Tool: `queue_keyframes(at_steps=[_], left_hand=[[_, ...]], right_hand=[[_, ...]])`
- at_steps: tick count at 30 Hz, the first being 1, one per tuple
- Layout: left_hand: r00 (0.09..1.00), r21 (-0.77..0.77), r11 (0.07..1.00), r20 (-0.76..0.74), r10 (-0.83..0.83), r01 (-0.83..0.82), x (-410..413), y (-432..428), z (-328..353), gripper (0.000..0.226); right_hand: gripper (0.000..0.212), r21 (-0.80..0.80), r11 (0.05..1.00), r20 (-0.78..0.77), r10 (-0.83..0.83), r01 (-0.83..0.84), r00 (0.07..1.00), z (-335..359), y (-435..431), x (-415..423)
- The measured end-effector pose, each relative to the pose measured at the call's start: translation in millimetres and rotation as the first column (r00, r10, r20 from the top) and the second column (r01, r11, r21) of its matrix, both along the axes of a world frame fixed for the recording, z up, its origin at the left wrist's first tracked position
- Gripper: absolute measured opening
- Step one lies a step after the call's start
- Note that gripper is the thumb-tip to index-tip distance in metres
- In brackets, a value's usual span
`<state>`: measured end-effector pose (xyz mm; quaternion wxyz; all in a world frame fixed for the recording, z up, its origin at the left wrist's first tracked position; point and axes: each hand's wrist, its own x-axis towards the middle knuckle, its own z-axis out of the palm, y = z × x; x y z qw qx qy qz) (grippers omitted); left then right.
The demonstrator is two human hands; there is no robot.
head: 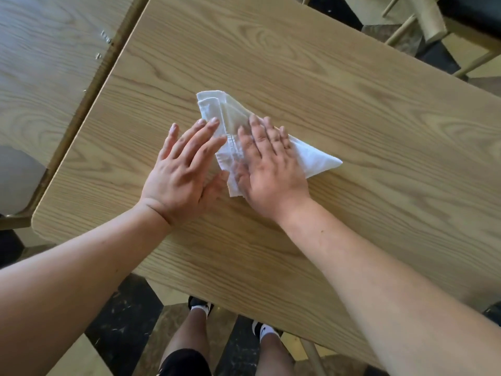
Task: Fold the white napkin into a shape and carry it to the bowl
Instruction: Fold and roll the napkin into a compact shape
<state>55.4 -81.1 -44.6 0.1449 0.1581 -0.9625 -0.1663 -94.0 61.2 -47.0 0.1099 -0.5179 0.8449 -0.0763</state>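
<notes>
A white napkin (217,107), partly folded into a pointed shape, lies flat on the wooden table (352,109). One tip points right, and a folded end sticks out toward the far left. My right hand (268,169) presses flat on the napkin's middle, fingers spread. My left hand (184,164) lies flat beside it on the left, its fingertips and thumb touching the napkin's left edge. Neither hand grips the cloth. No bowl is in view.
A second wooden table (40,63) stands close on the left, with a narrow gap between the two. Chair legs (431,20) show at the far right. My legs and shoes (200,308) stand below the table's near edge on a dark patterned floor.
</notes>
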Motion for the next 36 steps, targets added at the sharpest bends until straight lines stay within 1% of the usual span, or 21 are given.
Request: queue_keyframes(at_steps=[2,4,5,7,9,10,13,17,22,24,26,28,29,31,33,36], left_hand=[[1.000,-0.017,1.000,-0.007,-0.016,0.016,-0.2,1.5,1.1,0.057],[0.999,-0.027,0.999,0.010,-0.035,0.035,-0.7,2.4,2.4,0.057],[0.999,-0.029,0.999,0.033,-0.036,0.037,-1.2,2.8,2.9,0.057],[0.995,-0.030,0.999,0.102,-0.007,0.010,-2.8,3.3,3.8,0.057],[0.984,-0.033,0.999,0.175,0.035,-0.030,-4.5,3.4,3.4,0.059],[0.979,-0.040,0.998,0.199,0.046,-0.039,-4.9,3.5,2.8,0.061],[0.967,-0.069,0.997,0.252,0.048,-0.031,-6.1,2.9,1.2,0.068],[0.953,-0.073,0.997,0.298,0.051,-0.030,-6.7,4.0,1.9,0.070],[0.948,-0.072,0.997,0.314,0.051,-0.030,-6.2,4.2,4.1,0.070],[0.945,-0.072,0.997,0.321,0.057,-0.035,-6.8,4.5,4.5,0.071],[0.942,-0.071,0.997,0.331,0.059,-0.037,-7.0,4.6,5.1,0.071],[0.942,-0.066,0.997,0.332,0.055,-0.035,-6.4,4.5,5.4,0.073],[0.942,-0.059,0.998,0.333,0.051,-0.033,-6.3,4.9,5.6,0.074],[0.938,-0.047,0.998,0.343,0.049,-0.035,-6.7,5.3,6.1,0.075],[0.938,-0.047,0.998,0.341,0.059,-0.045,-7.5,5.5,6.6,0.073],[0.945,-0.047,0.998,0.323,0.058,-0.045,-8.2,5.9,6.8,0.071]], right_hand=[[0.067,-0.001,0.988,-0.014,0.153,-0.153,0.988,-0.9,10.2,0.3],[0.069,-0.001,0.958,-0.017,0.287,-0.287,0.958,-2.3,18.9,-1.3],[0.069,0.004,0.944,-0.027,0.330,-0.330,0.944,-2.6,21.9,-2.4],[0.069,0.035,0.932,-0.053,0.363,-0.362,0.930,-1.2,25.2,-3.2],[0.071,0.075,0.945,-0.069,0.325,-0.320,0.943,1.5,26.8,-0.7],[0.073,0.092,0.961,-0.070,0.268,-0.262,0.961,2.9,28.9,1.6],[0.075,0.122,0.992,-0.055,0.030,-0.023,0.998,3.9,43.5,5.3],[0.073,0.182,0.965,-0.037,-0.185,0.189,0.982,5.3,69.8,-5.6],[0.073,0.230,0.929,-0.043,-0.287,0.289,0.957,10.0,69.3,-6.8],[0.073,0.188,0.918,0.003,-0.356,0.349,0.934,18.3,58.8,0.3],[0.073,0.073,0.935,0.066,-0.351,0.347,0.934,27.5,44.9,15.1],[0.072,-0.014,0.962,0.132,-0.268,0.272,0.954,31.7,26.0,36.1],[0.071,-0.023,0.972,0.155,-0.228,0.235,0.961,30.5,17.1,46.9],[0.070,0.022,0.982,0.159,-0.190,0.189,0.969,23.3,6.4,64.4],[0.069,0.075,0.981,0.114,-0.185,0.177,0.976,13.5,7.1,71.3],[0.069,0.096,0.985,0.040,-0.150,0.145,0.988,4.2,19.7,68.0]])
